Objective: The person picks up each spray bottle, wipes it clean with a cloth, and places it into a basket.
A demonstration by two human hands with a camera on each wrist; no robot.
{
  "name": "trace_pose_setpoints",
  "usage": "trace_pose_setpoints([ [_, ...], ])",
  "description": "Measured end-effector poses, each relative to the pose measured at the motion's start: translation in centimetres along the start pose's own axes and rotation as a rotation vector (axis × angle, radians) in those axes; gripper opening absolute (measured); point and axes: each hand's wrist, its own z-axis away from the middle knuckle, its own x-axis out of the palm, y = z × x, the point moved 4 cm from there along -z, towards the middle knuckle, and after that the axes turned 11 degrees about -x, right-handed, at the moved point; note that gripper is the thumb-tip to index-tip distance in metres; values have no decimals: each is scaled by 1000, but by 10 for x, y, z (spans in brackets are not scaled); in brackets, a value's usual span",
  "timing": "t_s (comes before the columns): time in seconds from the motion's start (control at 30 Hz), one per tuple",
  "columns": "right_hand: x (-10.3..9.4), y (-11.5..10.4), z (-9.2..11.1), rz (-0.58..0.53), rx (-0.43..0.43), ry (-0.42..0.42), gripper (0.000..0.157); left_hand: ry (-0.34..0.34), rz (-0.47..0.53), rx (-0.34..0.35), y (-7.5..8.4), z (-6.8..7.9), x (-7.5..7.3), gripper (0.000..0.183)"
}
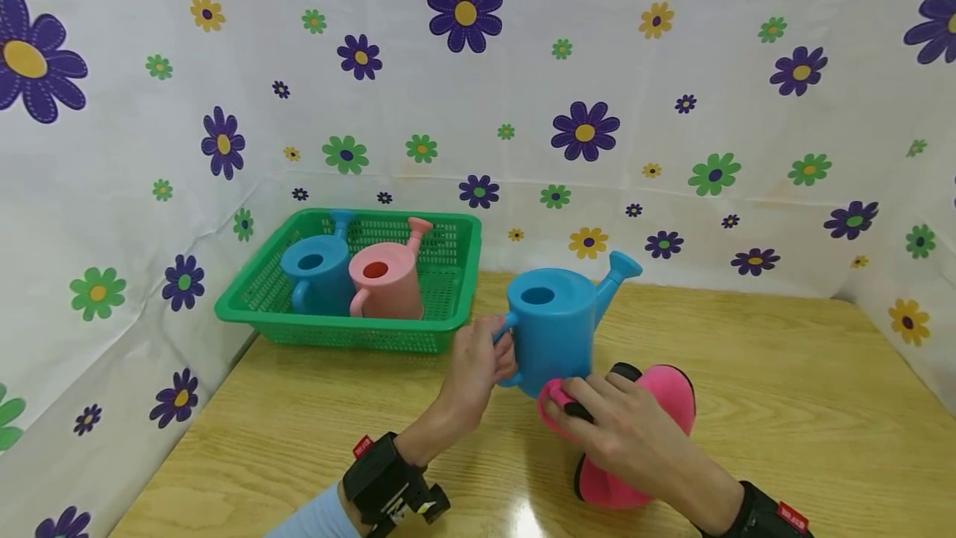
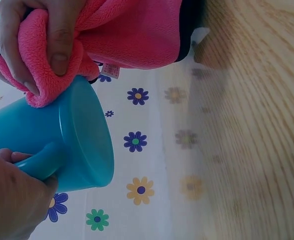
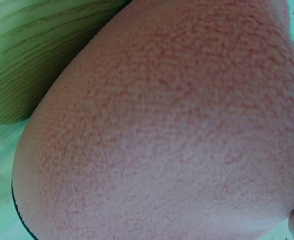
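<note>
A blue watering can (image 1: 554,339) is held up over the table, its spout pointing right. My left hand (image 1: 478,368) grips it by the handle, fingers wrapped through the loop. In my right hand (image 1: 623,430) a pink cloth with black edging (image 1: 672,397) is bunched up, and part of it presses against the can's lower side. From the left wrist view, the cloth (image 2: 132,35) touches the can's wall (image 2: 32,122) near the base. Pink fleece (image 3: 161,130) fills most of the right wrist view and hides nearly all of that hand.
A green plastic basket (image 1: 351,335) stands at the back left of the wooden table (image 1: 784,405). Inside it are another blue watering can (image 1: 324,276) and a pink watering can (image 1: 392,285). A flower-patterned white sheet (image 1: 523,90) hangs behind and along the sides.
</note>
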Motion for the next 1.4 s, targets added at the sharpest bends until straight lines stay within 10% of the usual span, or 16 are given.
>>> trace_pose_setpoints([
  [0.63,-3,-1,-1,74,-5,72,50,-24,32,-12,-1,-1,-2,44],
  [0.97,-15,1,-6,185,-30,270,39,-56,-11,-44,-8,3,0,45],
  [1.4,-24,7,-8,183,-3,325,36,-61,-52,-76,-15,4,1,48],
])
